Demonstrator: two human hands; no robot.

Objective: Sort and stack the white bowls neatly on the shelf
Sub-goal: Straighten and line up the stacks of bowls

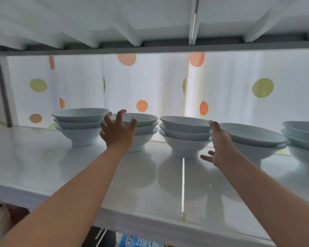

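Several stacks of white footed bowls stand in a row on the white shelf (82, 175). My left hand (117, 130) is raised in front of the second stack (146, 126), fingers spread and slightly bent around its near rim, with no firm grip visible. The first stack (79, 125) and third stack (185, 136) stand untouched. My right hand (220, 146) lies against the left side of the fourth stack (257, 152). Its top bowl (251, 135) sits tilted. One finger points up at that bowl's left rim, and the others stretch out low to the left.
A fifth bowl stack (303, 139) is cut off at the right edge. A dotted white curtain (150, 82) hangs behind the bowls. The shelf board above (150, 49) is close overhead. A grey post (2, 90) stands at the left. Packages (137, 241) lie below the shelf.
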